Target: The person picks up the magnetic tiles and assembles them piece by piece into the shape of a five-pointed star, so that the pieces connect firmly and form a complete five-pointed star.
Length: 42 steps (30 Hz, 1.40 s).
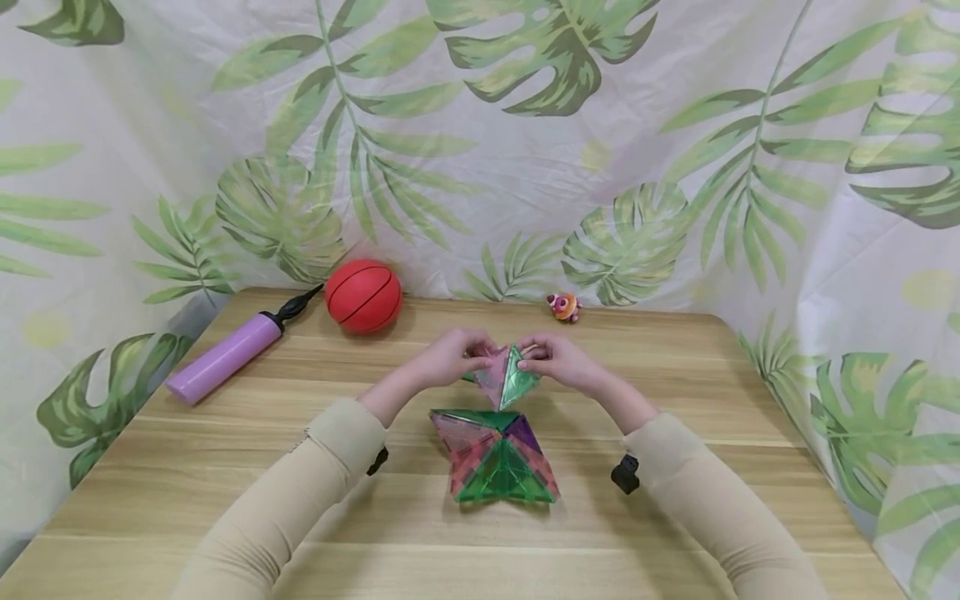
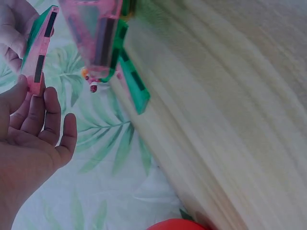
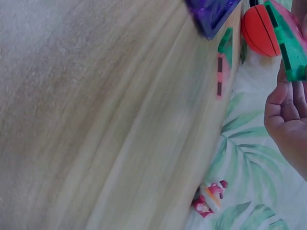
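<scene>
My left hand [image 1: 453, 358] pinches a pink translucent triangular magnetic tile [image 1: 491, 379] between thumb and fingers. A green triangular magnetic tile [image 1: 517, 382] meets it along one edge, and my right hand [image 1: 564, 360] pinches that one. Both are raised over the table, just beyond a star-like magnetic tile structure [image 1: 502, 471] of pink, green and purple triangles. In the left wrist view, dark magnet strips line the edge of the held pink tile [image 2: 41, 60]. Another pink-and-green tile pair [image 3: 222, 72] shows on the tabletop in the right wrist view.
A red ball [image 1: 364, 297] sits at the back left of the wooden table [image 1: 645, 533], beside a purple hand pump [image 1: 225, 357] with a black nozzle. Near the back edge stands a small colourful figurine [image 1: 564, 307]. A leaf-patterned curtain [image 1: 525, 167] hangs behind.
</scene>
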Each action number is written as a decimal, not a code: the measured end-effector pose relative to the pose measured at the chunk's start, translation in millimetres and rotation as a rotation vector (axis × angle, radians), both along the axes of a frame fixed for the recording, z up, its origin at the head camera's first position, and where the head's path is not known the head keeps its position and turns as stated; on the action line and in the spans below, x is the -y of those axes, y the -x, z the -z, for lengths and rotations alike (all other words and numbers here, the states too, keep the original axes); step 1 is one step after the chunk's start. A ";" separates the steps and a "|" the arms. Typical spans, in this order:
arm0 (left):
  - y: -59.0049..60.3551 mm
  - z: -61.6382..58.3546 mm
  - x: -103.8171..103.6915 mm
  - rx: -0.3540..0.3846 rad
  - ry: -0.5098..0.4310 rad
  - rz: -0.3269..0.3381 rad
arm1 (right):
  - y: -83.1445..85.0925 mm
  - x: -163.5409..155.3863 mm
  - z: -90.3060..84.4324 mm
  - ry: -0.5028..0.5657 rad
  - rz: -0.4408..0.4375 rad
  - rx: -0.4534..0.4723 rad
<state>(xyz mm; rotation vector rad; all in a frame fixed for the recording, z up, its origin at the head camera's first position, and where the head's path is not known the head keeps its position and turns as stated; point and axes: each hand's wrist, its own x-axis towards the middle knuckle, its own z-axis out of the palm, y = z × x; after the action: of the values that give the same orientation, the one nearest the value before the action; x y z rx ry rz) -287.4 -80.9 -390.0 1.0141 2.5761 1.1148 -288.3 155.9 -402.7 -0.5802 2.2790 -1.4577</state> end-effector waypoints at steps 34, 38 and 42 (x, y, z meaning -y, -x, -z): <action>-13.8 46.9 14.3 0.130 0.132 -0.044 | 15.2 7.6 43.7 -0.231 -0.112 -0.263; -21.6 41.4 28.6 0.062 0.141 -0.023 | 23.9 4.8 43.7 -0.334 -0.120 -0.404; -28.0 41.0 42.0 0.004 0.133 0.026 | 30.7 6.9 44.4 -0.419 -0.195 -0.509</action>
<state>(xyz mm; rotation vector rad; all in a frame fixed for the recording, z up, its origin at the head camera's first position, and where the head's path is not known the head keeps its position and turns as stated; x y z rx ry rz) -259.4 -122.9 -431.0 1.0106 2.5859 0.9244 -319.0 149.0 -447.1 -1.0922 2.7009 -0.7602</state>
